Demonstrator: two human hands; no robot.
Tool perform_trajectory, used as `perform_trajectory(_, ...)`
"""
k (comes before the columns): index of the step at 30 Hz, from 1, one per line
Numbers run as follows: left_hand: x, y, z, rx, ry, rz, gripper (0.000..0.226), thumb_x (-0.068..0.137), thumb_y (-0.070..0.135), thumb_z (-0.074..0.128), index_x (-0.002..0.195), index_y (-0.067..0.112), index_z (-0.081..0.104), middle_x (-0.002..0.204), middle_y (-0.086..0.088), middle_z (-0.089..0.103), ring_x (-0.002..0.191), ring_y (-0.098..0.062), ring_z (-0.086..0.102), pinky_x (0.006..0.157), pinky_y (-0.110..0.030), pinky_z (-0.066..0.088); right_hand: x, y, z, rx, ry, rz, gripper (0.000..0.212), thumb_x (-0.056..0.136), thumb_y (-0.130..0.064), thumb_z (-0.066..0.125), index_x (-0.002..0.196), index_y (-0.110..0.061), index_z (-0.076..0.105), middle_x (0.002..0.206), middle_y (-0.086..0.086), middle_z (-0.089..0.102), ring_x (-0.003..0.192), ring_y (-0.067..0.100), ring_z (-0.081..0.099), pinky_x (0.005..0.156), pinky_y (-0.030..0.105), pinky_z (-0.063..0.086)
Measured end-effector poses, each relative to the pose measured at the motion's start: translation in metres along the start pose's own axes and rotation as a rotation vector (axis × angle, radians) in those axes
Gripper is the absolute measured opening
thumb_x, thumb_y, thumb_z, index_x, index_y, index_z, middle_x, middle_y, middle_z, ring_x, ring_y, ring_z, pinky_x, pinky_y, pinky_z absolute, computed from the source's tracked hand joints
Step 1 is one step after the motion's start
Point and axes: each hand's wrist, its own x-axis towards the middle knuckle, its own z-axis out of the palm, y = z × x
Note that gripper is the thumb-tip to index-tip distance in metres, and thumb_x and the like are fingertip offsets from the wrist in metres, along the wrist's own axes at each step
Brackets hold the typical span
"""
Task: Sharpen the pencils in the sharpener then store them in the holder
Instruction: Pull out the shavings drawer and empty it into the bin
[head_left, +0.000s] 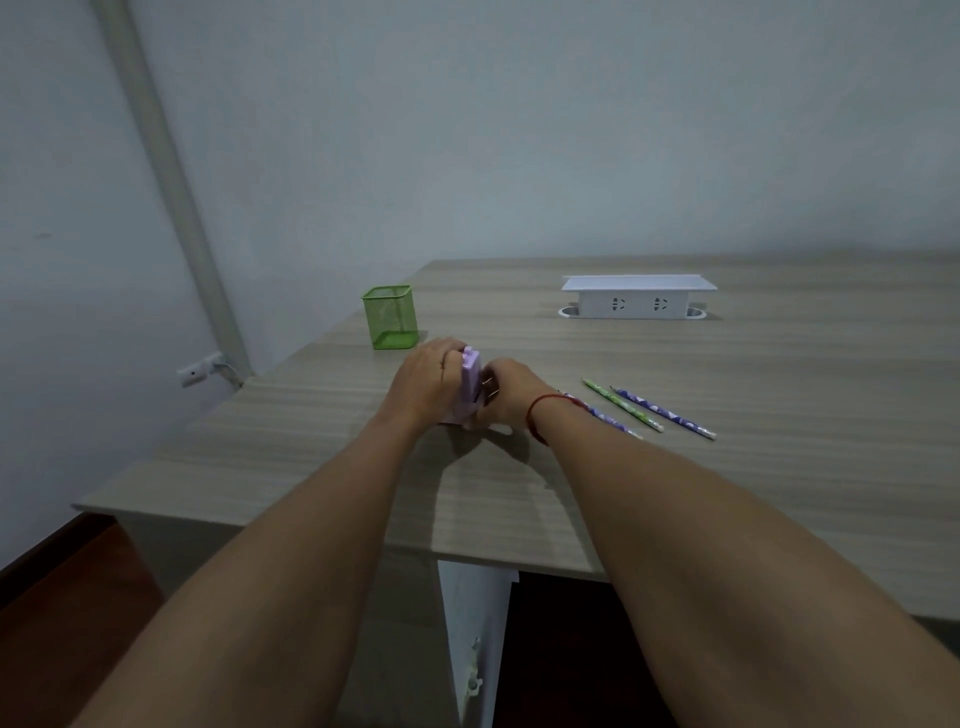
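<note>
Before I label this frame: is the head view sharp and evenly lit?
Head view: dim, even light; soft arm shadows on the wood-grain table; the grey wall pipe leans, likely wide-angle distortion; the lilac plastic sharpener looks slightly blurred; no glare.

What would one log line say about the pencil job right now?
left hand grips sharpener | right hand holds its front | three pencils lie on table | holder stands behind, apart
</note>
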Motion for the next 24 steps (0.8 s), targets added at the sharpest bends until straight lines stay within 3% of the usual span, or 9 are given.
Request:
perform_trajectory(5, 0.001, -0.002, 0.002, 0.008, -0.017, -0.008, 0.055, 0.083, 0.026, 0.020, 0.108, 0.002, 0.063, 0.111, -0.018, 0.065, 0.088, -0.019, 0.051, 0.075, -0.026, 0.036, -0.006, 0.006, -0.015, -0.054, -0.042, 0.035, 0.063, 0.071, -0.017, 0.083, 0.127, -0.010, 0.054, 0.122, 0.008, 0.059, 0.101, 0.024, 0.056, 0.086, 0.032, 0.047)
perform_trajectory(9, 0.002, -0.001, -0.002, 0.041, -0.049, 0.008, 0.059, 0.083, 0.027, 0.019, 0.115, 0.003, 0.063, 0.117, -0.016, 0.064, 0.090, -0.021, 0.052, 0.074, -0.024, 0.034, -0.007, 0.006, -0.022, -0.099, -0.060, 0.050, 0.060, 0.074, -0.018, 0.081, 0.128, -0.008, 0.057, 0.122, 0.010, 0.063, 0.101, 0.025, 0.058, 0.086, 0.031, 0.047)
perform_trajectory(13, 0.005, -0.007, -0.002, 0.033, -0.045, 0.005, 0.046, 0.093, 0.023, 0.027, 0.118, 0.007, 0.063, 0.118, -0.016, 0.064, 0.085, -0.021, 0.053, 0.069, -0.027, 0.040, -0.015, 0.007, -0.033, -0.131, -0.057, 0.091, 0.060, 0.074, -0.017, 0.081, 0.129, -0.007, 0.058, 0.124, 0.010, 0.062, 0.107, 0.025, 0.059, 0.091, 0.031, 0.048)
perform_trajectory(17, 0.007, -0.006, -0.006, 0.006, -0.044, -0.039, 0.038, 0.098, 0.015, 0.032, 0.120, 0.007, 0.062, 0.122, -0.015, 0.063, 0.103, -0.031, 0.059, 0.077, -0.032, 0.045, -0.023, 0.009, -0.049, -0.150, -0.026, 0.093, 0.053, 0.077, -0.017, 0.079, 0.126, -0.005, 0.060, 0.123, 0.010, 0.064, 0.110, 0.026, 0.060, 0.088, 0.030, 0.048)
perform_trajectory(21, 0.002, 0.008, -0.014, 0.000, -0.050, -0.050, 0.048, 0.093, 0.023, 0.028, 0.126, 0.004, 0.057, 0.140, -0.013, 0.052, 0.138, -0.026, 0.038, 0.104, -0.036, 0.039, -0.032, 0.004, -0.069, -0.158, 0.034, 0.089, 0.057, 0.077, -0.021, 0.079, 0.127, -0.003, 0.059, 0.122, 0.011, 0.065, 0.106, 0.027, 0.065, 0.090, 0.033, 0.053)
perform_trajectory(24, 0.000, 0.020, -0.023, 0.010, 0.022, -0.039, 0.041, 0.096, 0.018, 0.034, 0.131, 0.007, 0.053, 0.144, -0.012, 0.047, 0.141, -0.023, 0.033, 0.111, -0.039, 0.032, -0.039, -0.005, -0.084, -0.053, 0.045, 0.098, 0.064, 0.079, -0.014, 0.078, 0.135, -0.002, 0.049, 0.130, 0.015, 0.058, 0.102, 0.031, 0.068, 0.090, 0.041, 0.057)
